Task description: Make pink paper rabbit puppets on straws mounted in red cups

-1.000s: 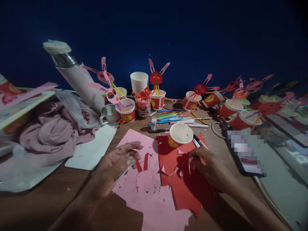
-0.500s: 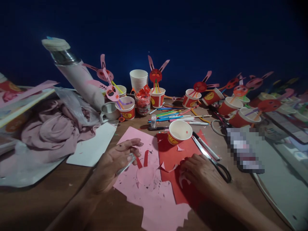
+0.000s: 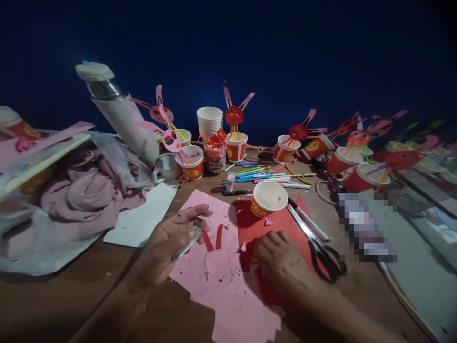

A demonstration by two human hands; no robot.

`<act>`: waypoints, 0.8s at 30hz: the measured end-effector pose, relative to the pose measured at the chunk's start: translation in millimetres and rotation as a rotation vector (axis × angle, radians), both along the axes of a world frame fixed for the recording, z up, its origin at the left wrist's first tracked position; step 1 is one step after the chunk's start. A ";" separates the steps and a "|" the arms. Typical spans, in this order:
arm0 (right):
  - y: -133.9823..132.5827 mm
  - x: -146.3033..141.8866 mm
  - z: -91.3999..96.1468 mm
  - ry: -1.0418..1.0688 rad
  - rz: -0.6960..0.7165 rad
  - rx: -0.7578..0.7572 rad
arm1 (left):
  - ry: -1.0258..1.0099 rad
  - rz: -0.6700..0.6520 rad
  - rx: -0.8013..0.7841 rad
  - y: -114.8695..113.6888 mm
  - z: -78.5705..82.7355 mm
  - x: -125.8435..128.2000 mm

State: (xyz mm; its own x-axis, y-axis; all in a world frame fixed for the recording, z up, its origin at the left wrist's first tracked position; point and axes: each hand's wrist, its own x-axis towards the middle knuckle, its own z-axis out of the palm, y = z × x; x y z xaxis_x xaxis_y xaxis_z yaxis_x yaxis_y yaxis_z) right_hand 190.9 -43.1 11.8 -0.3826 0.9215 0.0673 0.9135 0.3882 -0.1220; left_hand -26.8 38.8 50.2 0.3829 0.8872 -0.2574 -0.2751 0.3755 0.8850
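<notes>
My left hand [image 3: 182,233] is half curled above the pink paper [image 3: 228,309], with a small whitish tube [image 3: 187,244] held between thumb and palm. Under its fingertips lies a pink paper circle [image 3: 217,263] with two red paper strips [image 3: 219,237] standing up from it like ears. My right hand [image 3: 282,257] rests on the red paper [image 3: 246,214], its fingers bunched downward over pale paper scraps [image 3: 254,267]; most of what is under them is hidden. Black-handled scissors [image 3: 314,247] lie beside it, near a paper cup [image 3: 269,197].
Coloured pens [image 3: 257,174] lie behind the papers. Several cups with paper rabbit heads [image 3: 233,116] line the back, beside stacked cups [image 3: 210,121]. A thermos [image 3: 123,119], a metal mug [image 3: 167,167] and bundled cloth [image 3: 80,188] are left. A blurred-out item [image 3: 366,228] lies right.
My right hand has slid left across the red paper, dragging paper scraps and uncovering the scissors' handles. My left hand keeps its pose. The whole view has shifted slightly.
</notes>
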 end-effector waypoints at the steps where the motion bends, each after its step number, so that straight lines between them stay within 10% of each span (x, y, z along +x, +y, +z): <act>1: -0.6 -1.0 -1.7 -0.011 -0.005 0.005 | 0.002 0.001 0.001 0.1 -0.3 -0.1; 10: -14.7 44.0 25.7 0.435 -0.440 -0.239 | 0.000 0.001 -0.027 -0.3 1.8 -0.1; 24: 3.6 34.2 24.4 0.005 -0.241 -0.200 | 0.023 -0.027 0.012 2.2 -3.2 -3.0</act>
